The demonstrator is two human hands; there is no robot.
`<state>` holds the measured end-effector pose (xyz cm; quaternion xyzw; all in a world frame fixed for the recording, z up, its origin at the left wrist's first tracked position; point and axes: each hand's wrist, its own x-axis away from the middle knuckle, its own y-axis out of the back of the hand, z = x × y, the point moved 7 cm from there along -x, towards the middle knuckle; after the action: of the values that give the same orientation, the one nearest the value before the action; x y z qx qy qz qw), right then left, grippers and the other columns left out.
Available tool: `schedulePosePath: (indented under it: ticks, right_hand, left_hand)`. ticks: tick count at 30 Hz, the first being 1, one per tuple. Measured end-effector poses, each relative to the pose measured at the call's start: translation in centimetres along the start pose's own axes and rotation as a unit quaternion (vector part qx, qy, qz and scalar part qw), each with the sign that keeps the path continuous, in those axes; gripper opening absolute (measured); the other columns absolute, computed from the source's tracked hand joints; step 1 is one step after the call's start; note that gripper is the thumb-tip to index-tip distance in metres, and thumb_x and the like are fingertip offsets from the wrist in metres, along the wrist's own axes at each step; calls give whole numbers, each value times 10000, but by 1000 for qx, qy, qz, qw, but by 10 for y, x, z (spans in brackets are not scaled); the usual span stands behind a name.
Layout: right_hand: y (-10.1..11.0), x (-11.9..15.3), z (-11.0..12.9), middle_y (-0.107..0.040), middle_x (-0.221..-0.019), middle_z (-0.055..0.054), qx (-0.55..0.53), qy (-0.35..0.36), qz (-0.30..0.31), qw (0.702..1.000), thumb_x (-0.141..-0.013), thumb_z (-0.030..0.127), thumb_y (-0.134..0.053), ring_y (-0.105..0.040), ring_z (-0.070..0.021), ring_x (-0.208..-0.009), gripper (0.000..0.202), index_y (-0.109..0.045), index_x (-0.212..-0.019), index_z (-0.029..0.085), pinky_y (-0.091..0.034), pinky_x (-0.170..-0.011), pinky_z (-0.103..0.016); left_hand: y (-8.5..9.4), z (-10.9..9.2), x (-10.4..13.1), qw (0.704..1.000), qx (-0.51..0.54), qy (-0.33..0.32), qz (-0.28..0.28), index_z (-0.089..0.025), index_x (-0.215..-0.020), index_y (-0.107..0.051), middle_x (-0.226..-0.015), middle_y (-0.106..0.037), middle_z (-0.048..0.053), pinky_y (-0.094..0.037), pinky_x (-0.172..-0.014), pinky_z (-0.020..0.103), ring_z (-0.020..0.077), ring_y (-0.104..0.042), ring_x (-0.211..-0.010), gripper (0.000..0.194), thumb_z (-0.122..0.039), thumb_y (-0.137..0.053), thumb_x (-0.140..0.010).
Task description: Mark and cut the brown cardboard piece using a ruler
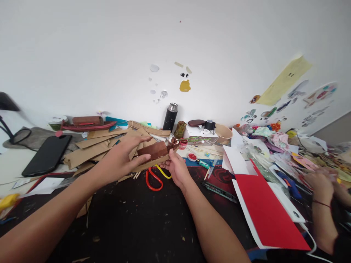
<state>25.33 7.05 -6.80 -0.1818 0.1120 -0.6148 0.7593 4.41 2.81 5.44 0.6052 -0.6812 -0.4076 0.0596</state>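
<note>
A small boat-like cardboard model (153,150), its upper part painted brown and its lower edge bare, is held up over the table. My right hand (177,168) grips its right end, thumb on top and fingers beneath. My left hand (126,155) is at its left end with thumb and fingers spread apart; whether the thumb touches the cardboard I cannot tell. Just below the model lie red-handled scissors (154,179) and a yellow handle (163,172). Behind my right hand are an open pot of red paint (182,144) and its red lid (192,157).
Torn cardboard (87,148) is heaped at left, near a black phone (47,155) and a finished-looking red boat (87,126). A black flask (170,117) stands by the wall. Red card (270,208) and a cutter (219,191) lie right. Another person's hands (322,180) work far right.
</note>
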Motion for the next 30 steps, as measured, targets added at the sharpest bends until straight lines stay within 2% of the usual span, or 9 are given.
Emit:
schedulePosePath:
  ticks: [5,11,17,22,30]
  right_hand:
    - [-4,1,-2,-821,-821,-59,2,-1,9,1000,-735,857,-925,-804,-233,-763,726,-728,-988,206,-620,-736,-338]
    - [-12,3,-7,-803,-784,-42,13,-5,27,1000,-736,851,-929,-803,-230,-758,705,-718,-944,212,-611,-709,-328]
    - [-14,4,-9,-818,-830,-54,15,-11,32,999,-733,834,-941,-803,-228,-779,712,-723,-987,205,-629,-740,-337]
    - [-14,5,-7,-821,-812,-29,7,-14,26,1000,-687,818,-976,-778,-193,-709,716,-734,-972,207,-637,-733,-322]
    - [-13,4,-7,-813,-777,-22,1,-13,19,1000,-673,817,-983,-775,-186,-679,708,-741,-937,207,-637,-726,-316]
  left_hand:
    - [-15,2,0,998,-32,-39,30,-286,-1503,-716,-1507,-773,139,-501,-1201,600,421,-684,-1381,558,-562,-673,-1020]
    - [-21,0,0,996,-39,-51,55,-269,-1557,-683,-1514,-766,158,-495,-1212,597,425,-698,-1355,614,-592,-652,-1035]
    - [-30,3,2,993,-62,-40,94,-259,-1599,-662,-1534,-758,158,-541,-1176,513,413,-724,-1343,672,-646,-613,-1052]
    - [-30,3,3,989,-91,-64,100,-233,-1627,-629,-1504,-776,165,-585,-1102,483,385,-760,-1283,641,-595,-558,-1103]
    - [-29,9,4,983,-123,-74,116,-242,-1655,-594,-1532,-769,154,-590,-1111,467,353,-764,-1305,605,-520,-533,-1122]
